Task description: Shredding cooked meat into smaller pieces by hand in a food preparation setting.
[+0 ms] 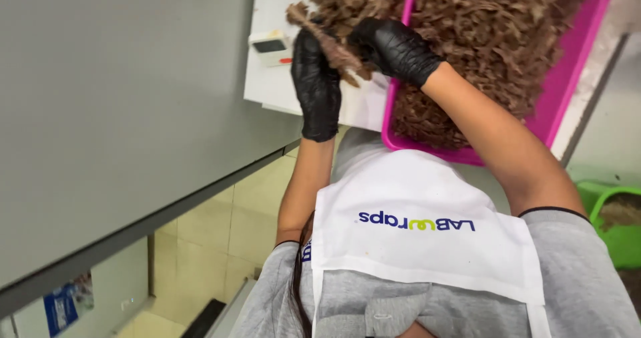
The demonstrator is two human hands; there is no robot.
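Note:
Both my hands wear black gloves. My left hand and my right hand together grip a long brown dried leaf strip, held just left of a pink tray. The tray is heaped with brown dried leaf material. My left hand holds the strip from below, fingers pointing up. My right hand pinches its lower end from the right, over the tray's left edge. The strip's frayed top end sticks out above my left fingers.
A small white scale with a dark display sits on the white worktop left of my hands. A big grey panel fills the left side. A green bin stands at the right, and a tiled floor shows below.

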